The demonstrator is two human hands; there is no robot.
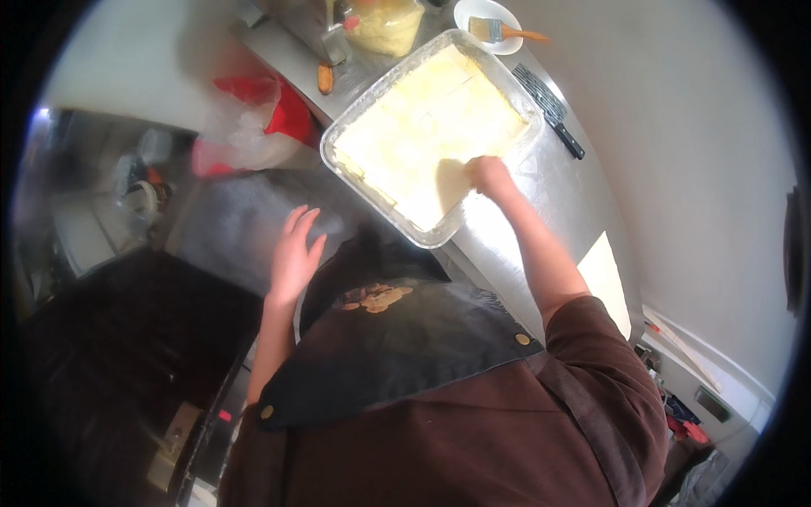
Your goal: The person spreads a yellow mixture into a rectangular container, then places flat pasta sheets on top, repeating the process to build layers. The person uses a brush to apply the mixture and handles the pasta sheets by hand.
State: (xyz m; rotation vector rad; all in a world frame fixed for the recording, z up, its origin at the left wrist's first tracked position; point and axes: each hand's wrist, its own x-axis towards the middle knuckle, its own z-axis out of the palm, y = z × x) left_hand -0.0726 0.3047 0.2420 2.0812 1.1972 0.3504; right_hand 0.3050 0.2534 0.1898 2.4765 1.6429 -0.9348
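Observation:
A large rectangular metal pan (365, 193) stands on the steel counter, filled with a pale yellow layer (405, 127) that has faint cut or seam lines across it. My right hand (490, 176) is at the pan's near right side, fingers curled closed over the edge of the yellow layer. Whatever those fingers hold is too washed out by glare to make out, and a shadow falls on the layer beside them. Off to the left of the pan, my left hand (296, 253) hangs in the air with its fingers apart, holding nothing.
Behind the pan is a clear container of yellow mixture (389, 32). A white bowl (505, 12) holds a wooden-handled brush (494, 32). A black-handled knife (568, 139) lies right of the pan, a white sheet (604, 283) nearer me. Red and clear bags (289, 117) are at left.

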